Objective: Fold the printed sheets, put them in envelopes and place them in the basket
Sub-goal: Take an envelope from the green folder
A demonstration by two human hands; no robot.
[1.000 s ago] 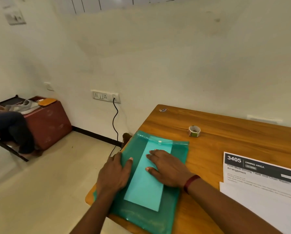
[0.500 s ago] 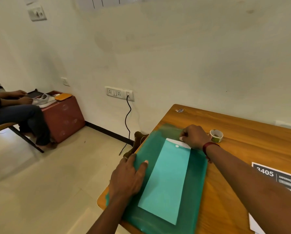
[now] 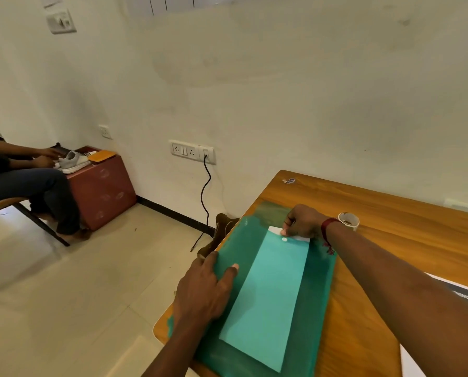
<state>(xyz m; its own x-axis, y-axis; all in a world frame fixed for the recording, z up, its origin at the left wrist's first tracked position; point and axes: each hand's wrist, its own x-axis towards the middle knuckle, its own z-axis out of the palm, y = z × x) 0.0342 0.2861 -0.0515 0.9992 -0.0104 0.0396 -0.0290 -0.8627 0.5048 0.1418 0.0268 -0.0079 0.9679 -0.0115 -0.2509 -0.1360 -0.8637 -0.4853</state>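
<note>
Shifted forward, the right hand [image 3: 303, 221] is pinching the folded sheet [image 3: 274, 229] into the green envelope [image 3: 319, 295], left hand [image 3: 203, 292] pressing flat; pushing it fully in seems next.

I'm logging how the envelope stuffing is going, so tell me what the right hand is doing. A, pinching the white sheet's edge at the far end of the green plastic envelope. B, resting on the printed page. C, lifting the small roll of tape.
A: the right hand pinches the exposed edge of the folded white paper sheet at the far end of the translucent green plastic envelope; the small roll of tape sits beyond the wrist.
</note>
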